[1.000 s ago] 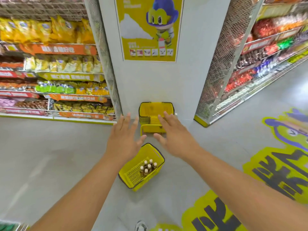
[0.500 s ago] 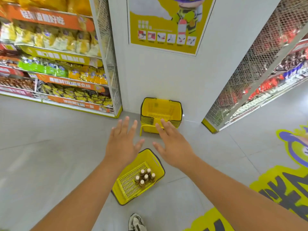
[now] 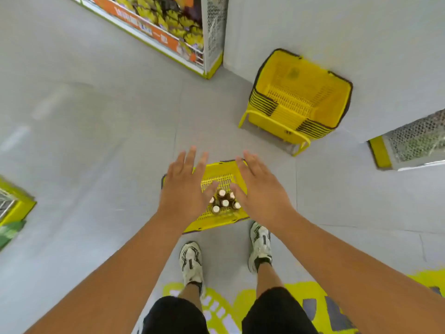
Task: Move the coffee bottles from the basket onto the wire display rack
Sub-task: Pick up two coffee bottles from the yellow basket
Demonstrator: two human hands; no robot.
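Shoes (image 3: 260, 247) stand on the grey floor (image 3: 96, 141), just behind a yellow basket (image 3: 216, 216). Brown bottles (image 3: 224, 201) with white caps stand close together inside the basket. The left hand (image 3: 184, 189) and right hand (image 3: 261, 191) are spread flat above it, one on each side of the bottles, fingers straight, holding nothing. Farther off, a stack of baskets (image 3: 298, 100) sits by a white wall (image 3: 361, 32). A snack shelf (image 3: 173, 27) stands farther left.
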